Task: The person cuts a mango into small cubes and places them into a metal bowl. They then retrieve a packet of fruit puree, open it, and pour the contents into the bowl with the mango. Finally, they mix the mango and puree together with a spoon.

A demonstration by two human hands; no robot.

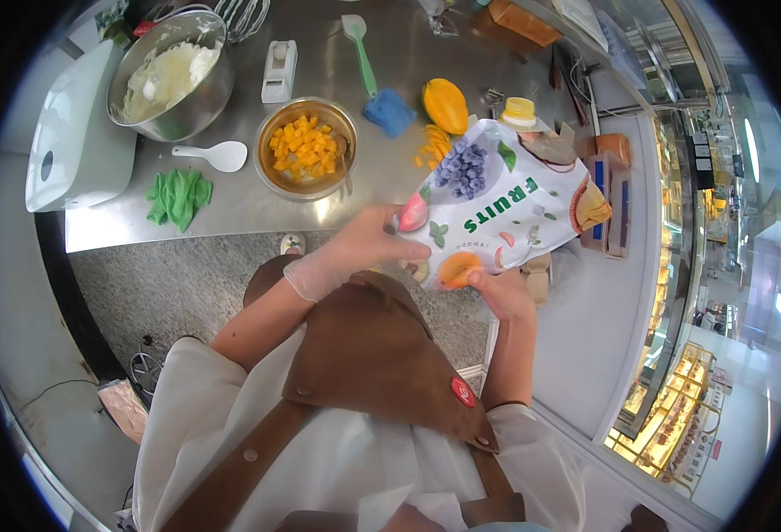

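My left hand (pixel 364 249), in a clear glove, grips the near left edge of a white plastic bag printed with fruit pictures (pixel 497 206). Bare-looking, my right hand (pixel 507 292) pinches the bag's lower edge. The bag is held tilted over the table's right front part. Left of it stands a metal bowl (pixel 264 156) of diced mango (pixel 304 143) with a spoon in it. Behind the bag lie a mango piece (pixel 446 106) and mango strips (pixel 434 147). What the bag holds is hidden.
A steel mixing bowl of cream (pixel 225 100) stands back left beside a white appliance (pixel 75 133). A white spoon (pixel 224 156), green cloth (pixel 179 199), blue cloth (pixel 389 112), green-handled spatula (pixel 364 60), white dispenser (pixel 279 70) and yellow-capped bottle (pixel 519 112) are on the table.
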